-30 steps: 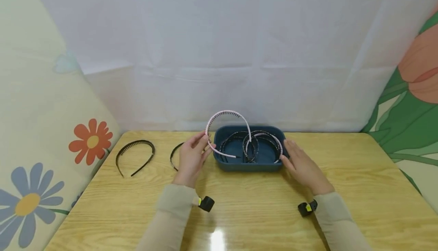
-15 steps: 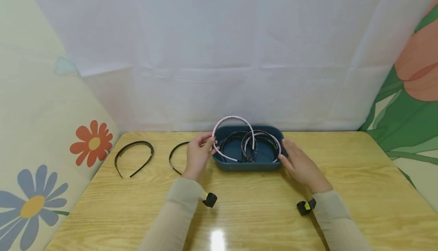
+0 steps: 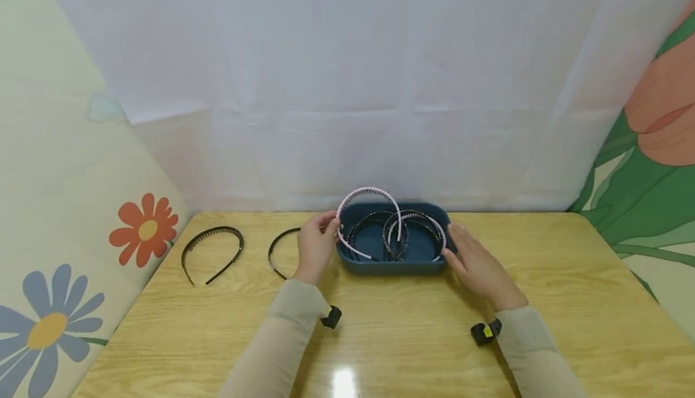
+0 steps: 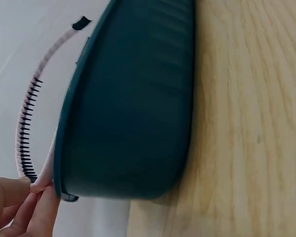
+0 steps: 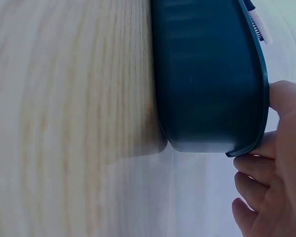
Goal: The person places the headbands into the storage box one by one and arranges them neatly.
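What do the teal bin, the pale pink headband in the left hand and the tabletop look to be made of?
Teal bin: probably moulded plastic, satin finish, judging by its smooth, rounded wall and thin lip.
Pink headband: pale covering, perhaps fabric or plastic; its slim, evenly spaced black teeth suggest plastic.
Tabletop: glossy, with wood grain and a bright reflection; solid wood or laminate, I can't tell.

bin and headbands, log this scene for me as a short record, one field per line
left grip: pinches a pale headband
held headband: arched above the bin's left part, its top higher than the rim
right grip: touches the bin's right end
bin: dark blue, on the wooden table
inside: dark headbands, overlapping, and another pale one; exact count unclear
left of bin: two black headbands, the nearer one partly hidden by the left grip
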`<action>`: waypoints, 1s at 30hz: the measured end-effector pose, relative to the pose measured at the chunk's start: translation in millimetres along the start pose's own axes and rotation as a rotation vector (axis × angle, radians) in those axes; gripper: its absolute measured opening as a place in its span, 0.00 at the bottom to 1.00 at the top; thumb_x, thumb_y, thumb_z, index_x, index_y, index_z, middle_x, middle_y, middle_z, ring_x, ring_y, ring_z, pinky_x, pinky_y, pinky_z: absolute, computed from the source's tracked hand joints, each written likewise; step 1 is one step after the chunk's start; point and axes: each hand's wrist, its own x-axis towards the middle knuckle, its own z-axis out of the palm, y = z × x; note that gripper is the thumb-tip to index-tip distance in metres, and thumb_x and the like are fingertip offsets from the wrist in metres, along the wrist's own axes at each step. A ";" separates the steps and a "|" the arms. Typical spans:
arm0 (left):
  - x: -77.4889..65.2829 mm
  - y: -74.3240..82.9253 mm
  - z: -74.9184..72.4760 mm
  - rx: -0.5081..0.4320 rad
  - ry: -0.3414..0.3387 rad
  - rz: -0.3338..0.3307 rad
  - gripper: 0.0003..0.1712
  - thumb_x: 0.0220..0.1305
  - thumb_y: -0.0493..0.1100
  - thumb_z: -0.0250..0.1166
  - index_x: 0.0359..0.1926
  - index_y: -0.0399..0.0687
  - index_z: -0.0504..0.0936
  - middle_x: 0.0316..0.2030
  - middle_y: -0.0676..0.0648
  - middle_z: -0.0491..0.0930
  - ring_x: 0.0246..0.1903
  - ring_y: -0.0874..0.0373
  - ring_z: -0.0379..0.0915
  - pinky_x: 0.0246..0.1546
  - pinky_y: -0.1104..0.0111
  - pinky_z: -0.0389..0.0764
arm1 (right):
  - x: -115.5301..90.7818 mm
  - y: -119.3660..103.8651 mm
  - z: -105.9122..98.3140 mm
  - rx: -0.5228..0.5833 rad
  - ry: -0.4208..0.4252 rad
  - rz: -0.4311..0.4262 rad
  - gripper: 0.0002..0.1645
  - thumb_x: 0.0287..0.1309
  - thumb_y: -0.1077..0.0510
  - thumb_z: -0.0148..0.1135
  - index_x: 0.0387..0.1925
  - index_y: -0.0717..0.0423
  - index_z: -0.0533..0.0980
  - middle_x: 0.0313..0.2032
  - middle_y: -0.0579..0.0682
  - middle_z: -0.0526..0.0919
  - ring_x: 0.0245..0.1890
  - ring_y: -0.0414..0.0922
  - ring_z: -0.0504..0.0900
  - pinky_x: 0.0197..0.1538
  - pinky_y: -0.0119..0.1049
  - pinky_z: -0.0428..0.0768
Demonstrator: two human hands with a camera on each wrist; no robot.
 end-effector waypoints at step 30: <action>-1.6 -9.2 5.5 0.376 -0.001 0.467 0.13 0.64 0.29 0.66 0.50 0.30 0.84 0.42 0.35 0.85 0.46 0.40 0.81 0.52 0.50 0.82 | 1.6 0.4 3.6 0.000 0.006 0.006 0.36 0.80 0.51 0.47 0.76 0.70 0.54 0.75 0.68 0.56 0.76 0.65 0.53 0.76 0.61 0.55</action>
